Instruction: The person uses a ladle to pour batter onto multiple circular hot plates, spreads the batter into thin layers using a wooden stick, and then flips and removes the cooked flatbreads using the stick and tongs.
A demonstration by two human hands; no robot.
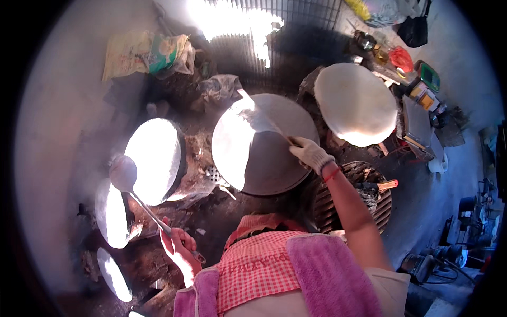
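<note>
My left hand [180,245] is closed around the handle of a metal ladle [123,173]. The ladle's round bowl is raised in front of bright round griddles on the left. My right hand [310,153], in a pale knitted glove, is over the right side of a large round griddle [280,166] in the middle. Its fingers are curled on the brown end of a long thin tool [272,126] that reaches across the griddle toward the far edge. The tool's exact kind is unclear. Sunlight whitens the griddle's left part.
A pale round, pancake-like sheet [354,100] lies at the far right. Sunlit round griddles [153,158] stand on the left. Beside my right forearm sits a slatted round rack [327,211] bearing an orange-handled tool [387,185]. Sacks [132,55] lie at the back left.
</note>
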